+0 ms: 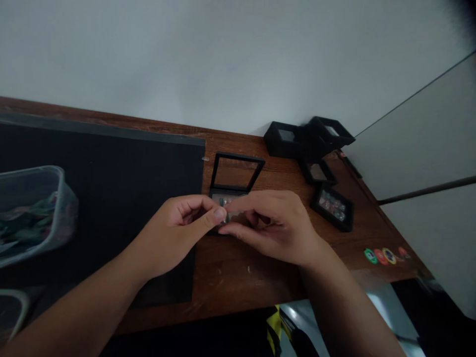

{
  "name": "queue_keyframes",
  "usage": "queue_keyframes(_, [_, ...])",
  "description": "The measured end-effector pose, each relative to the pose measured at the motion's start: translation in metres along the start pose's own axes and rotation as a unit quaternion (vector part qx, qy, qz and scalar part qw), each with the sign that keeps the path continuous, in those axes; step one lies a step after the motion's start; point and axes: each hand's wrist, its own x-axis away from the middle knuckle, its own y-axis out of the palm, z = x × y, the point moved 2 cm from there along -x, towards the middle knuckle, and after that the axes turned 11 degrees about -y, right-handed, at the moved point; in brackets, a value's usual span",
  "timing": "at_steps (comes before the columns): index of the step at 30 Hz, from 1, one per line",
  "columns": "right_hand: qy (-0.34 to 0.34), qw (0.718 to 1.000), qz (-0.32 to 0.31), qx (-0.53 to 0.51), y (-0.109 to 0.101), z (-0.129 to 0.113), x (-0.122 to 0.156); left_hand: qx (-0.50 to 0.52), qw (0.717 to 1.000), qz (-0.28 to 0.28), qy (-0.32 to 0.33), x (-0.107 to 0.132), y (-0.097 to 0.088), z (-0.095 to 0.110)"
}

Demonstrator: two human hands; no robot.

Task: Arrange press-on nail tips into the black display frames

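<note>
A small black display box (238, 171) stands on the wooden tabletop with its windowed lid raised. Small shiny pieces (228, 201) lie in its base, mostly covered by my hands. My left hand (178, 223) is closed, thumb against forefinger, at the base's front left. Opposite it, my right hand (280, 223) is closed too, with thumb and forefinger tips meeting the left thumb. A small dark-green bit (228, 217) shows between the fingertips of both hands; its kind is too small and blurred to make out.
On the left, a clear plastic tub (55, 238) of green pieces rests on a black mat (137, 178). Several black boxes (284, 141) stand at the back right, and one windowed box (332, 207) holds shiny pieces. Coloured round discs (380, 256) lie near the right edge.
</note>
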Motion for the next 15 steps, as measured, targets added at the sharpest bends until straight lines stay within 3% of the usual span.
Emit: queue_keyframes(15, [-0.024,0.999,-0.015,-0.016,0.0013,0.0006,0.0013,-0.001,1.000,-0.013,-0.019,0.0008,-0.0011,-0.0029])
